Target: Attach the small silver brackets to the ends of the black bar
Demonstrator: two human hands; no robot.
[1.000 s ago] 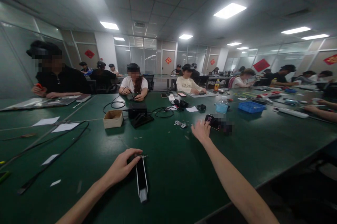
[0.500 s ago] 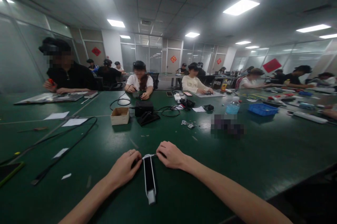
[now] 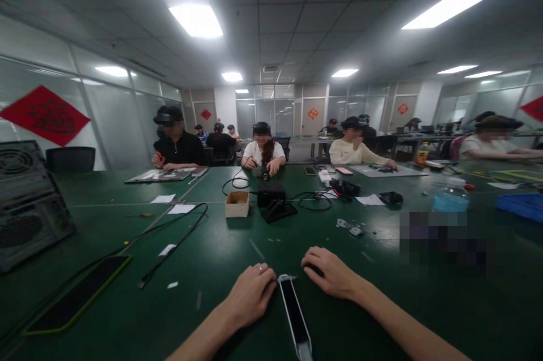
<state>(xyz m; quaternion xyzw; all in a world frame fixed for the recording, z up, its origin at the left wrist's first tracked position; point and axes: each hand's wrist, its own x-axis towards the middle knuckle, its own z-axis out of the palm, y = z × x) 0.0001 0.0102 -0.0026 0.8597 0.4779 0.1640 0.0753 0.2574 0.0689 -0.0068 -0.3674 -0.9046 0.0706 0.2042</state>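
Note:
A long, narrow black device with a white frame (image 3: 293,310) lies on the green table (image 3: 212,259) right in front of me. My left hand (image 3: 250,295) rests curled against its left side near the far end, a ring on one finger. My right hand (image 3: 333,277) lies just right of that far end, fingers curled down onto the table at the device's tip. What either hand pinches, if anything, is hidden under the fingers.
A small cardboard box (image 3: 237,203), a black stand with cables (image 3: 275,202), small metal parts (image 3: 350,227), a water bottle (image 3: 449,200) and a blue tray (image 3: 521,205) lie beyond. A phone-like panel (image 3: 76,301) and a black case (image 3: 25,202) sit left. Several people work across the table.
My right hand came back from the far right of the table to the device's far end. The view has since swung left and upward; both hands stay at the device.

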